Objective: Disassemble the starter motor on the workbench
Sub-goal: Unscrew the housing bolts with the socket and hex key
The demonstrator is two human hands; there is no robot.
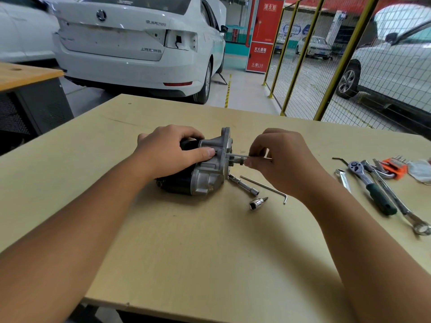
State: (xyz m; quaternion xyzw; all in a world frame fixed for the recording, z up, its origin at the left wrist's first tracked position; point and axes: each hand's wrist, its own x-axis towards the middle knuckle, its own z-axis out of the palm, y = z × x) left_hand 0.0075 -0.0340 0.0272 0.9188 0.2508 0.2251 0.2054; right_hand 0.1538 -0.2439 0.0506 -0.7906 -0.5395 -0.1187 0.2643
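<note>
The starter motor (205, 173), with a black body and a silver aluminium nose housing, lies on its side in the middle of the wooden workbench (186, 241). My left hand (172, 150) grips its top, thumb pressed against the housing. Just right of the housing, my right hand (282, 157) pinches a thin metal tool (238, 156) that points horizontally into the housing's face. Which tool it is stays unclear, as my fingers hide most of it.
A socket extension (243, 185), a long hex key (265, 188) and a small bit socket (257, 203) lie just right of the motor. Further right are a ratchet (370, 185), spanners (405, 210) and an orange hex key set (395, 167). White cars and yellow mesh fencing stand beyond.
</note>
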